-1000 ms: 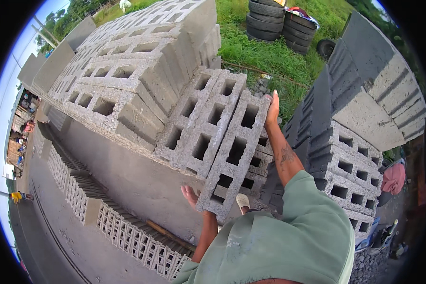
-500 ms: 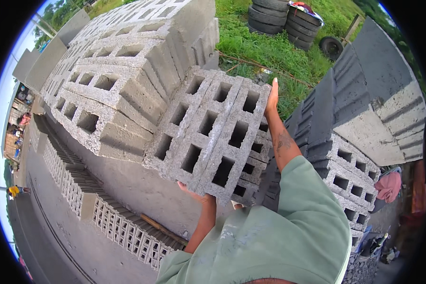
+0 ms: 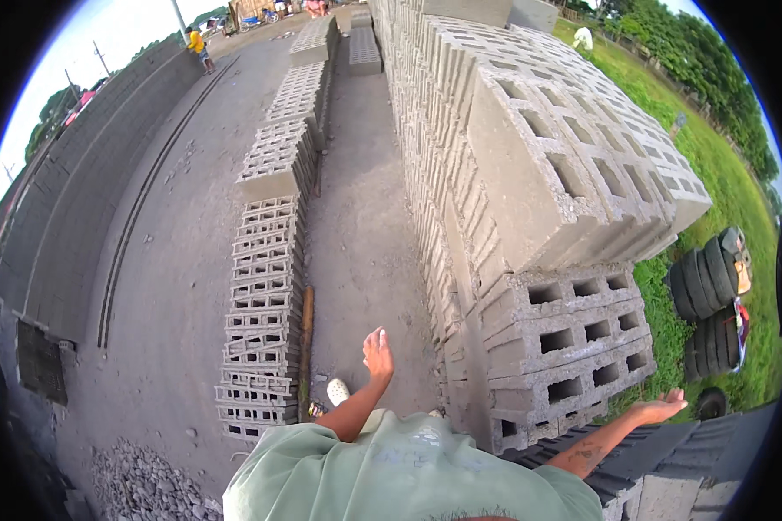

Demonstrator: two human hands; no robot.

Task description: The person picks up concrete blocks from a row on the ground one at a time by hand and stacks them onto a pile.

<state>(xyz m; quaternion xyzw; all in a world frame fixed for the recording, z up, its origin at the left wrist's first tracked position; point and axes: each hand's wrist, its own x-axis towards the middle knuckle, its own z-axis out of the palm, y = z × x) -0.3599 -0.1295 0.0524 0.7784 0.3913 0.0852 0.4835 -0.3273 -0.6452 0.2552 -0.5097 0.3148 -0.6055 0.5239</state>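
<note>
My left hand [image 3: 378,354] hangs over the dusty aisle, holding nothing, its fingers loosely extended and a little apart. Out to the right, my right hand [image 3: 658,406] is empty too, palm turned up and fingers stretched out. Nearest to it are several grey hollow concrete blocks [image 3: 573,334], stacked with their square holes facing me at the low near end of the tall stack. Higher up and farther back rises the main stack of hollow blocks [image 3: 530,208]. Neither hand touches a block.
A low row of hollow blocks [image 3: 265,295] runs along the left, with a wooden pole [image 3: 306,343] beside it. Gravel [image 3: 143,482] lies at the lower left. Piled tires [image 3: 708,278] stand on grass at the right. A person in yellow [image 3: 198,43] is far off.
Both hands have come off the concrete blocks they were pressing at each side and moved apart. The view has swung left, toward the aisle.
</note>
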